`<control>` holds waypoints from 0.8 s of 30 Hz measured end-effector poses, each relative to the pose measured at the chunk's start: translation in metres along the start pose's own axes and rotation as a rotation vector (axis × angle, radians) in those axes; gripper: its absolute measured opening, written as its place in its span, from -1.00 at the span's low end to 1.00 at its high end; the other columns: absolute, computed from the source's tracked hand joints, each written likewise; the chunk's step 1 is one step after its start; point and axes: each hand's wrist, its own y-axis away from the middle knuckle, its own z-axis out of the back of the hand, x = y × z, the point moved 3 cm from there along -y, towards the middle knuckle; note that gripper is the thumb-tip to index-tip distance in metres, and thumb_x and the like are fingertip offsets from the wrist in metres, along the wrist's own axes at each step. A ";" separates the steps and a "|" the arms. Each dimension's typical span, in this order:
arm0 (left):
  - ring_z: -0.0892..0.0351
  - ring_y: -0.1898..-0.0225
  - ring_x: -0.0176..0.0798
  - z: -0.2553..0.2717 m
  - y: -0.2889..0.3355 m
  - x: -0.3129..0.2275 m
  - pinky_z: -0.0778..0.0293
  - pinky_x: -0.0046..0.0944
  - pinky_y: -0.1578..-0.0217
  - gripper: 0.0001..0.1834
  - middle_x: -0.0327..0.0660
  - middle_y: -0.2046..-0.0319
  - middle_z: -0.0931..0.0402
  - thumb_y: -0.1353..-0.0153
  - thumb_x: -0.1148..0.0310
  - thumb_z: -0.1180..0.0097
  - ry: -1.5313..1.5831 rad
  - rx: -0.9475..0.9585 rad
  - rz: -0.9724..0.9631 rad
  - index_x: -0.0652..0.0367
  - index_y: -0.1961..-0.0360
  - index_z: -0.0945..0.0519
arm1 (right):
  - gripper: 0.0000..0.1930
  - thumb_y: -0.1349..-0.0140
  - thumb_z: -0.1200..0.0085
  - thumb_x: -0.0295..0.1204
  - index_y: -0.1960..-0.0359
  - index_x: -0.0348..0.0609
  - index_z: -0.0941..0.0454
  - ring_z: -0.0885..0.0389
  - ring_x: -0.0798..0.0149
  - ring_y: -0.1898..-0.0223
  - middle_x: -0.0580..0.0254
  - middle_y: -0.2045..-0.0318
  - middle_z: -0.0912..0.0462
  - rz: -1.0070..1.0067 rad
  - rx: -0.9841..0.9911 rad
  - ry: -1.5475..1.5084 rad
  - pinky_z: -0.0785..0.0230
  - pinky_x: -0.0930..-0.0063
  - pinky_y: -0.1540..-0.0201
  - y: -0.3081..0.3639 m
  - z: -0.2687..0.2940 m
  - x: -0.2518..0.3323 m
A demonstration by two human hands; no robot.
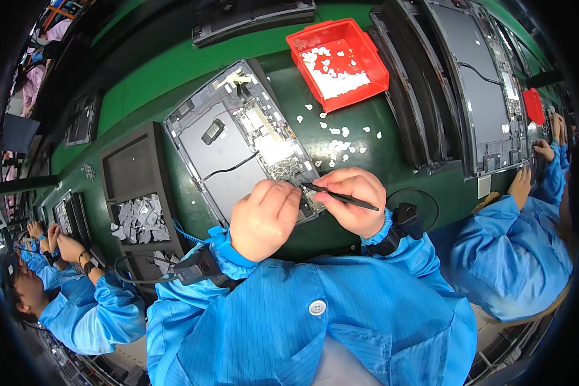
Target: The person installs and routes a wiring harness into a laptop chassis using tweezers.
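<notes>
In front of me lies an opened grey laptop chassis (228,138), tilted on the bench with its circuit board (273,145) exposed along the right side. My right hand (357,196) grips a slim black pointed tool (344,195), whose tip reaches the near end of the board. Beside that tip, my left hand (264,215) has its fingers curled and pressed together over the near edge of the chassis. Anything between those fingertips is hidden. A black cable (231,168) and a small black device (212,131) rest on the bare metal part.
A red bin (374,61) holds small white pieces; several more lie scattered (338,151) nearby. Stacked laptop chassis (476,83) stand at the right. Left is a dark tray (134,159) with grey scraps (141,219). Co-workers in blue sit at both sides.
</notes>
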 end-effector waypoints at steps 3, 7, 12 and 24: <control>-0.47 0.38 -0.21 -0.002 0.000 -0.004 -0.47 -0.34 0.52 -0.72 -0.20 0.38 -0.47 0.32 0.54 -0.11 -0.095 0.043 -0.061 0.27 0.43 -0.54 | -0.74 0.24 -0.31 -0.62 0.52 -0.22 -0.45 -0.60 0.23 0.46 0.17 0.47 -0.58 0.039 0.013 0.026 -0.41 0.50 0.49 0.001 -0.001 0.000; -0.45 0.39 -0.21 -0.004 0.002 -0.003 -0.46 -0.32 0.51 -0.73 -0.22 0.37 -0.46 0.30 0.56 -0.09 -0.038 0.051 -0.009 0.27 0.42 -0.56 | -0.75 0.24 -0.31 -0.61 0.52 -0.23 -0.47 -0.59 0.23 0.47 0.17 0.48 -0.58 0.041 0.007 0.025 -0.40 0.50 0.49 0.003 -0.001 0.000; -0.45 0.39 -0.20 -0.003 0.002 0.004 -0.46 -0.30 0.47 -0.72 -0.24 0.38 -0.47 0.30 0.59 -0.08 0.019 0.040 -0.013 0.24 0.42 -0.57 | -0.76 0.24 -0.31 -0.61 0.52 -0.23 -0.49 -0.58 0.23 0.48 0.16 0.48 -0.57 0.071 0.014 0.038 -0.39 0.50 0.50 0.000 -0.001 0.001; -0.43 0.38 -0.23 -0.005 -0.004 0.006 -0.44 -0.31 0.46 -0.71 -0.27 0.35 -0.48 0.28 0.52 -0.08 -0.059 0.037 -0.076 0.20 0.38 -0.57 | -0.82 0.10 -0.13 -0.75 0.50 -0.30 -0.40 -0.56 0.25 0.37 0.02 0.43 -0.58 -0.271 -0.247 -0.283 -0.40 0.46 0.30 0.004 0.008 -0.009</control>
